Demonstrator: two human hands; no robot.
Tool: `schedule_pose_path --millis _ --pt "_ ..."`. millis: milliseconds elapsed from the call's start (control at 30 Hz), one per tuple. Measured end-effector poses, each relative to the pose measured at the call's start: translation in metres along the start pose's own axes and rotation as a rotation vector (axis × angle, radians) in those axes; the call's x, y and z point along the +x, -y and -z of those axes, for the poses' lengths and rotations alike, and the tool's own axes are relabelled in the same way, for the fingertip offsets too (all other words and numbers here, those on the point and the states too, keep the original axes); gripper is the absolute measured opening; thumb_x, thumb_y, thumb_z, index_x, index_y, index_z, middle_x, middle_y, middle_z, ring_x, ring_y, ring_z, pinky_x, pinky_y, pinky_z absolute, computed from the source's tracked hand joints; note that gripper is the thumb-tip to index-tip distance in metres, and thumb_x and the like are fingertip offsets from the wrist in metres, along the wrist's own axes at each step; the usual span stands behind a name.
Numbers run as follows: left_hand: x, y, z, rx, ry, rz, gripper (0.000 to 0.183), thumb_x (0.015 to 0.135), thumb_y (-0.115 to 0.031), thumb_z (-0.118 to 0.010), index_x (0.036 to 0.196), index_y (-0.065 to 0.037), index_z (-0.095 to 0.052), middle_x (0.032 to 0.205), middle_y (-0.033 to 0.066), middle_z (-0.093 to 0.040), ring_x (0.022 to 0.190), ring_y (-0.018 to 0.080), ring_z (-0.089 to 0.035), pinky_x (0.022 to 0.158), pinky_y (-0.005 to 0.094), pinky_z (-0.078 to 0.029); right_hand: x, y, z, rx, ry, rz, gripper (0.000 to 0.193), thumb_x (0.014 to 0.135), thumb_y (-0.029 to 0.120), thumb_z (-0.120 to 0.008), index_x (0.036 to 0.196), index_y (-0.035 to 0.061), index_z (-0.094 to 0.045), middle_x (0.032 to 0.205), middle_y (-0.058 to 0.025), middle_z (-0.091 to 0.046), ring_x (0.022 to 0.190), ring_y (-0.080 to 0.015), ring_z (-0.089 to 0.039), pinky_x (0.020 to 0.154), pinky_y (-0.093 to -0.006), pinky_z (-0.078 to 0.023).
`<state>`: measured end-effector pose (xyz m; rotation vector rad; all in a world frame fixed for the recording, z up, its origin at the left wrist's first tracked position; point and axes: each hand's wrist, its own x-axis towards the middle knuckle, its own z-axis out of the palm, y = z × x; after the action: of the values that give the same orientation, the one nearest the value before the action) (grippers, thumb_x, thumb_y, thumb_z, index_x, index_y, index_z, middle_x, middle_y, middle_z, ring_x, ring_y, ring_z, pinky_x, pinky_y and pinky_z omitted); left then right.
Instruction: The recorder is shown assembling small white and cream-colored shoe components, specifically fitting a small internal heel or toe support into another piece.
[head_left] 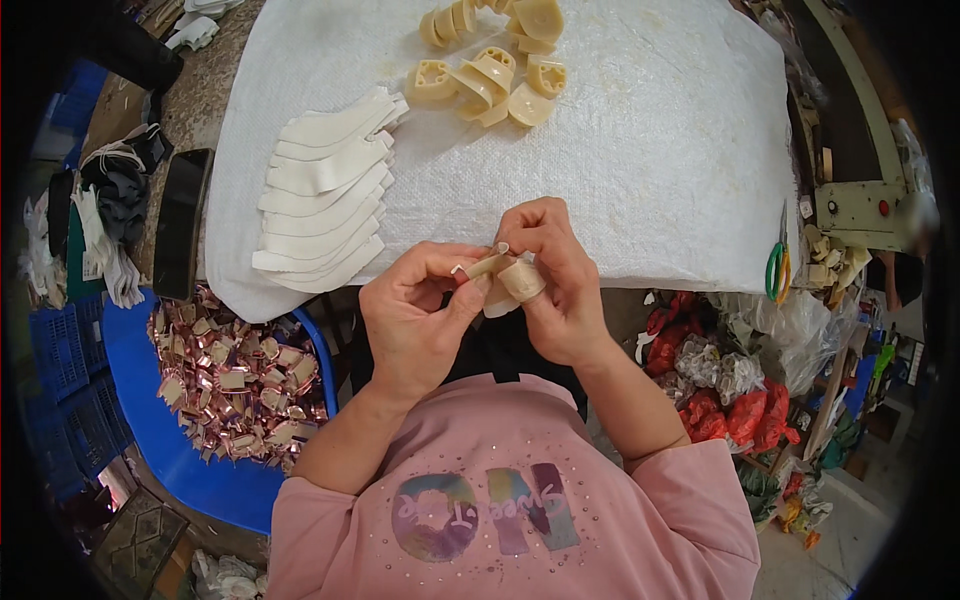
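Observation:
Close in front of my chest, just off the near edge of the covered table, both hands work on a small beige shoe heel (pixel 522 281) with a thin curling strip along it. My left hand (pixel 415 310) is closed, pinching the strip's end, where a small reddish edge shows by the thumb. My right hand (pixel 562 285) grips the heel, its thumb beneath and fingers bent over the top. Fingers hide part of the piece. Ahead on the table stand several bare beige shoe heels (pixel 488 80). Overlapping white strips (pixel 325 185) lie in a row to their left.
A blue tub (pixel 190 485) at my left holds many shiny pinkish pieces (pixel 240 375). A dark phone (pixel 182 225) lies beside the white table cover (pixel 640 130). Scissors (pixel 778 268) with green and orange handles hang at its right edge. Red and clear bags (pixel 745 415) pile up below.

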<state>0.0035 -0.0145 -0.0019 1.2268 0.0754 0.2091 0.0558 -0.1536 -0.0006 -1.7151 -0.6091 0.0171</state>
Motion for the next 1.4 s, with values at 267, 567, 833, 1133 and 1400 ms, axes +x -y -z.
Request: schedule_pose_path --millis 267,567,833,1133,1400 --pt "0.002 -0.001 0.006 0.025 0.047 0.054 0.009 0.084 0.0 -0.063 0.091 0.005 -0.059 0.098 0.0133 -0.064 0.085 0.0116 -0.06 0.074 0.0244 -0.051 0.003 -0.007 0.007 0.156 0.098 -0.074 0.016 0.073 0.002 -0.059 0.087 0.0064 -0.054 0.089 -0.008 -0.052 0.085 -0.0262 -0.044 0.078 -0.0355 -0.035" --pt "0.006 -0.004 0.003 0.513 0.101 -0.294 0.018 0.083 -0.017 -0.068 0.087 -0.001 -0.062 0.1 0.0124 -0.057 0.106 0.0255 -0.051 0.087 0.0334 -0.042 -0.006 -0.003 0.004 -0.204 -0.042 0.207 0.015 0.071 0.007 -0.068 0.079 0.0078 -0.055 0.087 -0.0061 -0.052 0.084 -0.0251 -0.044 0.076 -0.0363 -0.033" --pt "0.009 -0.004 0.008 0.655 0.124 -0.605 0.015 0.067 0.0 -0.072 0.078 -0.007 -0.064 0.094 0.0072 -0.058 0.094 0.0276 -0.054 0.074 0.0331 -0.044 0.01 0.009 0.028 0.636 0.174 -0.497 0.04 0.076 0.012 -0.072 0.11 -0.0002 -0.056 0.104 -0.01 -0.058 0.089 -0.0168 -0.057 0.079 -0.0301 -0.047" --pt "0.0 -0.01 0.009 0.111 0.364 0.148 0.065 0.094 -0.043 -0.041 0.14 0.001 -0.026 0.107 0.0112 -0.052 0.083 0.0122 -0.052 0.063 0.0218 -0.041 0.003 0.003 0.025 0.083 0.177 0.097 0.046 0.067 0.006 -0.076 0.109 0.0074 -0.059 0.094 -0.0094 -0.064 0.083 -0.0209 -0.062 0.069 -0.0296 -0.049" --pt "-0.013 -0.003 0.0 0.007 0.249 0.266 0.053 0.093 -0.031 -0.037 0.134 0.0 -0.025 0.108 0.0106 -0.048 0.087 0.0123 -0.053 0.073 0.0241 -0.045 -0.009 0.004 0.005 0.039 0.07 0.118 0.039 0.073 0.016 -0.071 0.109 0.0086 -0.058 0.101 -0.0064 -0.054 0.089 -0.0206 -0.048 0.087 -0.0351 -0.036"
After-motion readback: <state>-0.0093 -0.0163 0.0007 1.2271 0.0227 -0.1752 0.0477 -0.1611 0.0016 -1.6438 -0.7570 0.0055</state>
